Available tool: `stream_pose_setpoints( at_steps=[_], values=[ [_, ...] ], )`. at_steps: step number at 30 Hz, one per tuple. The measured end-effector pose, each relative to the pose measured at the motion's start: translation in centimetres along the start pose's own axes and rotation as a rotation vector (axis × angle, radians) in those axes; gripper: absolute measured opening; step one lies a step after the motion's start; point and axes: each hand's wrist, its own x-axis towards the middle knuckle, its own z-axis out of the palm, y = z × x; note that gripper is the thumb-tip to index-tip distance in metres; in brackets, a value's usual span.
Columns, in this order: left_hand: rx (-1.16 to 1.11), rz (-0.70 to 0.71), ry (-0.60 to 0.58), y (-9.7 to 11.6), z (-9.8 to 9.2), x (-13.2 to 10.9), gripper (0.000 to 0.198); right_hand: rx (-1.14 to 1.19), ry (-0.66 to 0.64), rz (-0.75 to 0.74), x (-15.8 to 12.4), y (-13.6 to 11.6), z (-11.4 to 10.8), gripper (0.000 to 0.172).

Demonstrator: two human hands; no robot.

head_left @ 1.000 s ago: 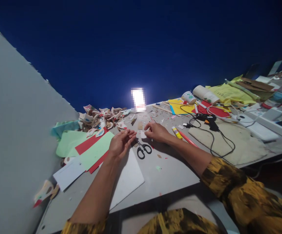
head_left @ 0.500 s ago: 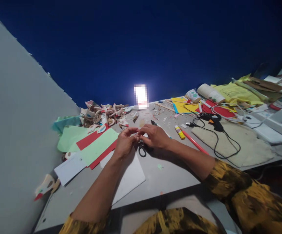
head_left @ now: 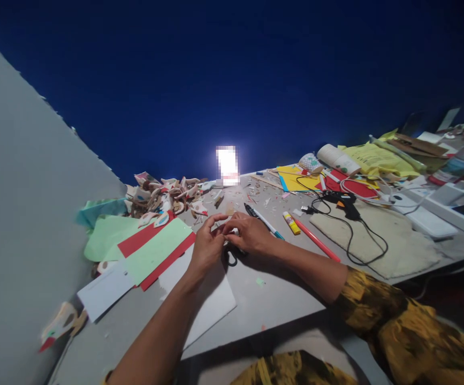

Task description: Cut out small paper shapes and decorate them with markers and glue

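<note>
My left hand [head_left: 210,239] and my right hand [head_left: 250,233] meet over the middle of the table, fingertips together. Both are closed, with bent fingers pinching something small and pale that I cannot make out. Black scissor handles [head_left: 230,256] show just below the fingers; the blades are hidden. White paper [head_left: 215,299] lies under my left wrist. Beyond my right hand are a black marker [head_left: 250,209] and a white pen with a teal end [head_left: 269,223].
Green paper [head_left: 159,251] and red strips lie at the left, below a heap of cut pieces [head_left: 167,198]. To the right are a glue stick [head_left: 291,223], a red stick [head_left: 318,240], a corded glue gun [head_left: 342,203] and yellow paper [head_left: 296,179]. Scraps litter the back.
The view has shifted, so the table's things sit slightly lower and further left. My hands stay together, their fingers slightly changed in pose. More of the marker and white pen shows.
</note>
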Motion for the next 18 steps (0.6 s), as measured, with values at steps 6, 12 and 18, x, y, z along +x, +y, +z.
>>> stream_pose_setpoints(
  at_steps=[6,12,18],
  values=[
    [0.021,-0.021,-0.021,-1.0,-0.5,0.5,0.033,0.047,0.006,0.128,0.4,-0.1,-0.2,0.006],
    [0.123,-0.044,-0.002,-0.9,-1.0,0.9,0.015,0.237,0.023,0.257,0.5,-0.1,-0.4,0.009],
    [0.157,-0.034,0.016,-1.6,-1.6,1.6,0.018,0.386,-0.077,0.287,1.2,0.1,-3.0,0.01]
  ],
)
